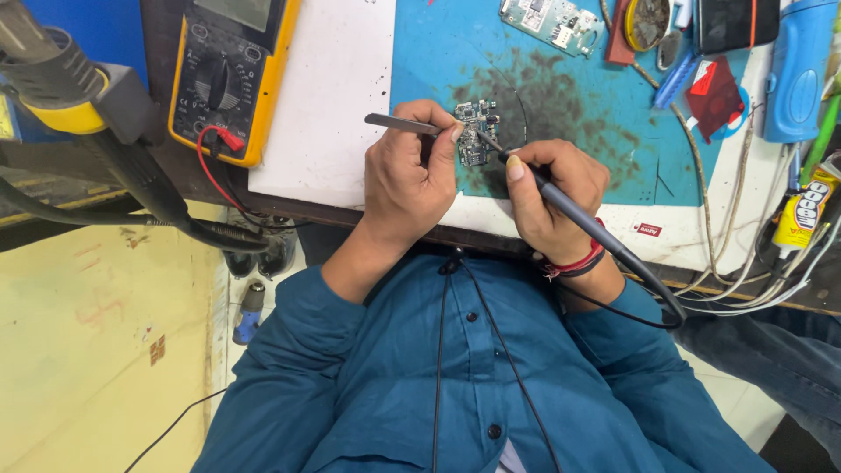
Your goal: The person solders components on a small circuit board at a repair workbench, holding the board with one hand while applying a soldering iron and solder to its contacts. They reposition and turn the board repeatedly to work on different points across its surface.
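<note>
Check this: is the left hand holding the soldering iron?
No: the left hand grips metal tweezers; the right hand holds the iron.

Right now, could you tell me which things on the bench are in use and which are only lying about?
In use:
left hand holding tweezers
right hand holding soldering iron
small circuit board on the blue mat

Lying about:
yellow multimeter
second circuit board
glue tube
blue tool

You get bright, even light across the blue mat (561,114), with only soft shadows under your hands. The white board (328,96) left of the mat looks almost washed out. Focus is sharp there; straight edges bend toward the corners.
</note>
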